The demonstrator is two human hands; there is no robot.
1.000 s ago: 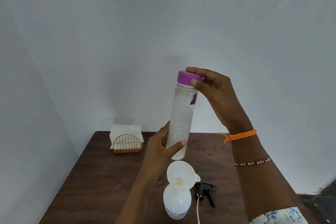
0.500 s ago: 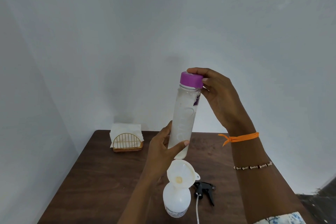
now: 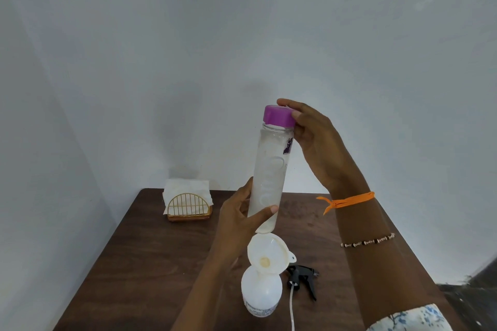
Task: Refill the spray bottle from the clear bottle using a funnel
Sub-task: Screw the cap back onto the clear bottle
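I hold a tall clear bottle (image 3: 271,169) upright in the air above the table. My left hand (image 3: 239,220) grips its lower part. My right hand (image 3: 312,140) has its fingers curled round the purple cap (image 3: 278,115) on top. Below the bottle stands the white spray bottle (image 3: 261,294) with a white funnel (image 3: 267,254) sitting in its neck. The black spray head (image 3: 302,278) with its white tube lies on the table to the right of the spray bottle.
The dark wooden table (image 3: 150,263) stands in a corner of white walls. A gold wire napkin holder (image 3: 188,205) with white napkins sits at the table's far left corner. Beyond the table's right edge the floor is dark.
The clear bottle has drifted slightly right and tilted a little. My right hand's fingers have shifted round the purple cap. The left hand keeps its grip.
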